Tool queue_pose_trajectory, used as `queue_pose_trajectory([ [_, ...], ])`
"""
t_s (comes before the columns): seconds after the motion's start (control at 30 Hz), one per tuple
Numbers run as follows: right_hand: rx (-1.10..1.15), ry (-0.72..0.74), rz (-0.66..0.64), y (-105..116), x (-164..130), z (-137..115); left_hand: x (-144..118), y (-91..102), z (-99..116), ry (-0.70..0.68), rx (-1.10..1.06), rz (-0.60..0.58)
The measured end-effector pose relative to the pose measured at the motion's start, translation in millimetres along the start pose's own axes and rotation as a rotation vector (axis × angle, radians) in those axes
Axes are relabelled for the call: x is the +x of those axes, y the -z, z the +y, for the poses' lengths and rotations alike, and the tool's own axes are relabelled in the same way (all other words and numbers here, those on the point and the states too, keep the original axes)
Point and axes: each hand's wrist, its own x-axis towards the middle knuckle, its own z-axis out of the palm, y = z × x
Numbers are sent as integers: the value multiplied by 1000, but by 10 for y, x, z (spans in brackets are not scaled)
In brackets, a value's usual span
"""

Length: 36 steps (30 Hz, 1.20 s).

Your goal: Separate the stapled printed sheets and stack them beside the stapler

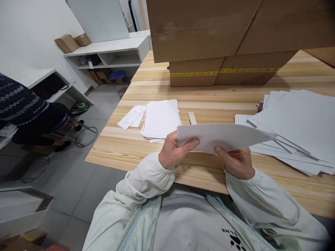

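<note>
Both my hands hold a white sheaf of paper (pixel 217 134) above the near edge of the wooden table (pixel 125 151). My left hand (pixel 174 150) grips its left end, thumb on top. Lower along the near edge, my right hand (pixel 238 161) has its thumb over the paper and its fingers hidden beneath. How many sheets there are I cannot tell. Just beyond the paper lies a beige stapler-like tool (pixel 192 118), partly covered. Left of it sits a neat stack of white paper (pixel 161 118), with smaller printed slips (pixel 132 116) beside it.
A large, loose pile of white sheets (pixel 295 129) spreads over the table's right side. Big cardboard boxes (pixel 204 31) stand stacked at the back. To the left, a person (pixel 28 108) sits on a stool, near white shelves (pixel 117 45) and a blue stool (pixel 117 74).
</note>
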Motion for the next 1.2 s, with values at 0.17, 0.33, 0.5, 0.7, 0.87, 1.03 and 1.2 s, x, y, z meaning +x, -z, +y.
queue_pose_trajectory([
  [0.17, -129, -207, -13, 165, -23, -270, -98, -98, 99, -1, -39, 142],
  [0.33, 86, -715, -247, 378, -66, -255, -259, -97, -197, 240, -81, 46],
  [0.5, 196, -865, -269, 508, -142, 40, -238, -100, -574, 612, -71, -193],
  [0.7, 168, -799, -191, 504, -68, 125, 9, -107, -629, 638, 84, -189],
  [0.87, 159, -834, -175, 460, -19, 112, 92, -57, -682, 536, 165, -186],
  [1.03, 122, -780, -208, 484, -14, 152, 150, -59, -703, 573, 89, -168],
  [1.2, -582, -413, -204, 812, 202, 90, 230, -77, -632, 722, -15, -128],
])
